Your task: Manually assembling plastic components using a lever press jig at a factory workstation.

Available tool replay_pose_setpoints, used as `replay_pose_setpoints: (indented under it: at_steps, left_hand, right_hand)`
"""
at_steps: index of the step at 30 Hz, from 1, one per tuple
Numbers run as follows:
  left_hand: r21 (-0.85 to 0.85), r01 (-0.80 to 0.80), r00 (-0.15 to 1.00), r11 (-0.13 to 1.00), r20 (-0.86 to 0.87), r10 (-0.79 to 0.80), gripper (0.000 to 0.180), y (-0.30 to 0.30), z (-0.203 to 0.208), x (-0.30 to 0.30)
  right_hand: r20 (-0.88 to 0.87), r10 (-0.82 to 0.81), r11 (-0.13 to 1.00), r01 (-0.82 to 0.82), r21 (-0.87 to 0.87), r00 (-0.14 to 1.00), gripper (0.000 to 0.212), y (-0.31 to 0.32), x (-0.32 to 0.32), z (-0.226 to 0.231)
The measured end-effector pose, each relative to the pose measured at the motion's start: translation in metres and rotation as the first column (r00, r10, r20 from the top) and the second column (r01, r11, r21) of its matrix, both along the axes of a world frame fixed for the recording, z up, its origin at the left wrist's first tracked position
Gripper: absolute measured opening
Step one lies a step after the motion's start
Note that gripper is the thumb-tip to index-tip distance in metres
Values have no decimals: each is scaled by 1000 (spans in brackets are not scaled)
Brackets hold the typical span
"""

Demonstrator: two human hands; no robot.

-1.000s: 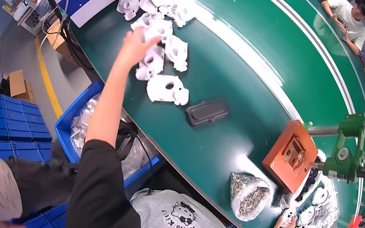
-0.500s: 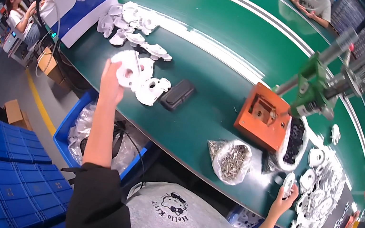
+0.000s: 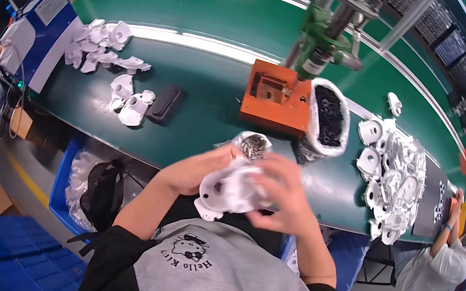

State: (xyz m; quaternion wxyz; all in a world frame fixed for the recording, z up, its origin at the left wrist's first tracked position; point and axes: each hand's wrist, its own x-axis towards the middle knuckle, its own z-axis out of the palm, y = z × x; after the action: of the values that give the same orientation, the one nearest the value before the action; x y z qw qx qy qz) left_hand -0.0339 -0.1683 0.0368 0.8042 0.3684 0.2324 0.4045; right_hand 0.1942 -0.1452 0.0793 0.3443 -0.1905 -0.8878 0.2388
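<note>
Both my hands hold one white plastic part (image 3: 224,190) in front of my chest, just off the near edge of the green belt (image 3: 207,79). My left hand (image 3: 195,167) grips its left side, my right hand (image 3: 283,197) closes over its right side. Right beyond my fingers a small open bag of metal screws (image 3: 253,144) sits on the belt. Behind it stands an orange fixture block (image 3: 275,96) under a green press (image 3: 323,40), with a bag of black parts (image 3: 329,117) beside it.
White plastic parts lie in a heap (image 3: 395,172) at the right and in scattered groups (image 3: 102,43) at the left, with a black case (image 3: 165,103) near them. Blue crates (image 3: 8,237) and a black backpack (image 3: 102,191) sit below the belt. Another person (image 3: 442,260) works at the right.
My left hand has come back from the far-left pile with a white part, my right hand has joined it at my chest, and my view has swung right toward the press.
</note>
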Motion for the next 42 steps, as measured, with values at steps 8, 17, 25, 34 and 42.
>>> replay_pose_setpoints:
  at_steps: [8,17,25,34,42]
  left_hand:
    - [-304,33,988,952,156,15,59,-34,-6,4]
    - [-539,-51,990,841,82,113,50,-33,-21,24]
    - [31,-259,932,966,-256,258,38,-28,-40,17]
    - [777,31,-371,628,-575,729,53,30,-44,-80]
    - [741,262,-475,619,-459,750,44,63,-75,-89]
  right_hand:
    - [49,116,982,-107,-158,992,68,-19,-12,-8]
    - [115,135,976,-112,-186,984,66,-26,-22,-9]
    - [128,24,909,32,-416,991,74,-29,-17,-41]
    - [-205,-523,606,191,-772,827,95,-17,64,-73]
    - [-172,-703,558,386,-734,690,87,-11,126,-137]
